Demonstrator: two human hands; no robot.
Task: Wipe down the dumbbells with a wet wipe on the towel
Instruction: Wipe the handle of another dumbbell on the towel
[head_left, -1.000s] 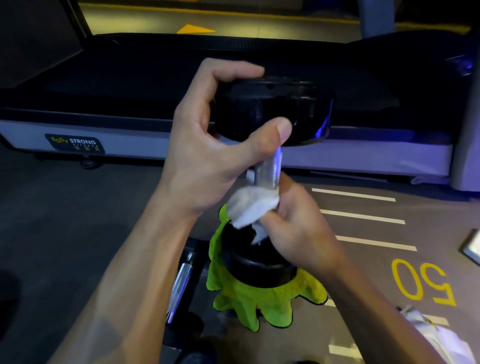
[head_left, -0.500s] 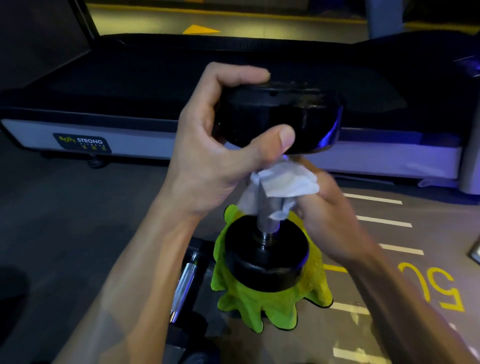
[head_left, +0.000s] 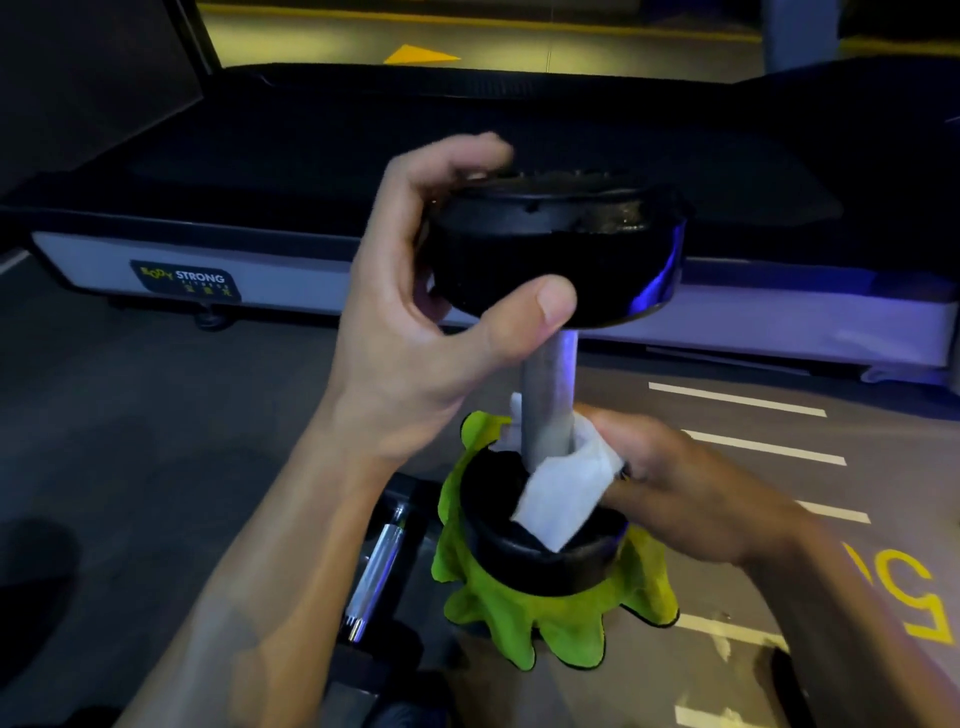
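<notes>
Grey treadmill (head_left: 467, 283) label (head_left: 185, 281) reads "BODY STRONG"; yellow floor "50" (head_left: 906, 597).

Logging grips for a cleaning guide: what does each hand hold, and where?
Left hand grips the dumbbell by its top head; right hand pinches the wet wipe around the handle's base.

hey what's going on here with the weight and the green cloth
A person is cleaning a dumbbell that stands on end on a green towel on the floor. The left hand grips the top weight head to steady it. The right hand holds a white wet wipe wrapped around the bottom of the metal handle, just above the lower head. A second dumbbell lies on the floor to the left.
</notes>
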